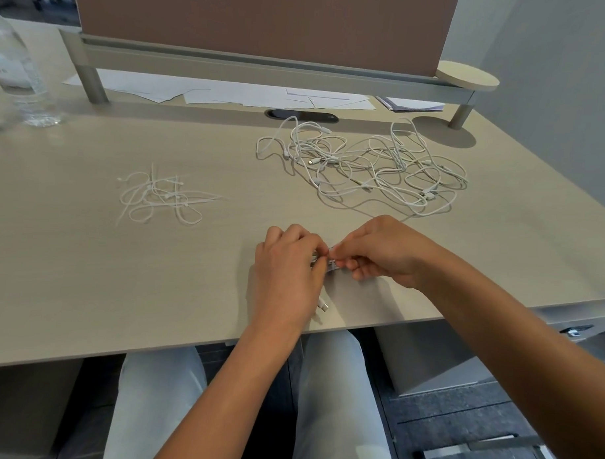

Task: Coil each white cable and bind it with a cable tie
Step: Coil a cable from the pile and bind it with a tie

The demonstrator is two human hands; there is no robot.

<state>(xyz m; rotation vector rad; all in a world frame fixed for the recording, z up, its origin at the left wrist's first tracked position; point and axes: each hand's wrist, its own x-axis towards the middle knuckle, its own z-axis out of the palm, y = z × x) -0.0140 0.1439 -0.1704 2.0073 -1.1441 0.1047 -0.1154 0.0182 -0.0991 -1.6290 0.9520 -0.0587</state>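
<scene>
White coiled cable between both hands

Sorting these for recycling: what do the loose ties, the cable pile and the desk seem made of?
Cable ties: likely nylon plastic; thin, white, springy loops. Tangled cables: likely matte white plastic or rubber jackets, bending softly. Desk: pale wood-grain surface, probably laminate; fine streaks, matte.

Pale wood-grain desk fills middle of frame. Clear plastic bottle at upper left edge. White papers spread under raised shelf at top. Brown partition panel above shelf. Dark oval grommet top centre.
</scene>
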